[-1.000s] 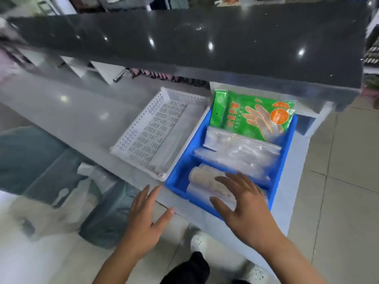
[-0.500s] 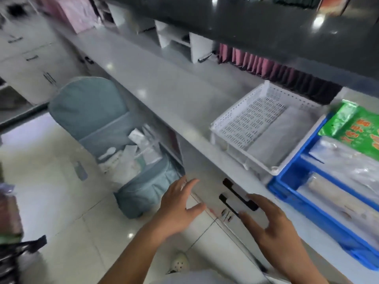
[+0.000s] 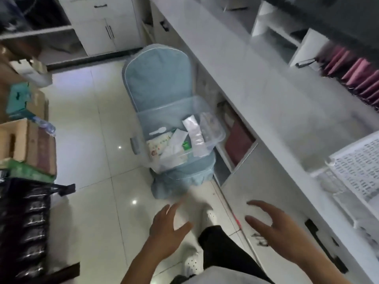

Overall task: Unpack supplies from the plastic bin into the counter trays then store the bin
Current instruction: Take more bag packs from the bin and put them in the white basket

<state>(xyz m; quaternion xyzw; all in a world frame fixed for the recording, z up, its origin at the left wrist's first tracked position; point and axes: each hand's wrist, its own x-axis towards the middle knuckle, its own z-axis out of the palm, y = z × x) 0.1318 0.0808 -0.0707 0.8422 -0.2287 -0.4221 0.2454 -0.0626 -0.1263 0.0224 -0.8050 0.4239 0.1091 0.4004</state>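
While both hands are held out bare and spread, the left hand [image 3: 167,228] and the right hand [image 3: 274,232] well apart above the shiny white tile floor [image 3: 92,124], nothing is held yet. The clear plastic bin [image 3: 180,138] with packets still inside sits on the soft blue covered chair [image 3: 158,83] beside the long white counter [image 3: 256,83], so it is best reached slowly and packets picked from the top. A white holed tray [image 3: 361,160] is seen at the counter's right edge, and brown boxes [image 3: 26,140] are stacked on the left.

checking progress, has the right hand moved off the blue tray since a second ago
Yes. The right hand has left the blue tray, which is now out of view, and hangs open beside the lower cabinet front, below the counter edge and the white tray.
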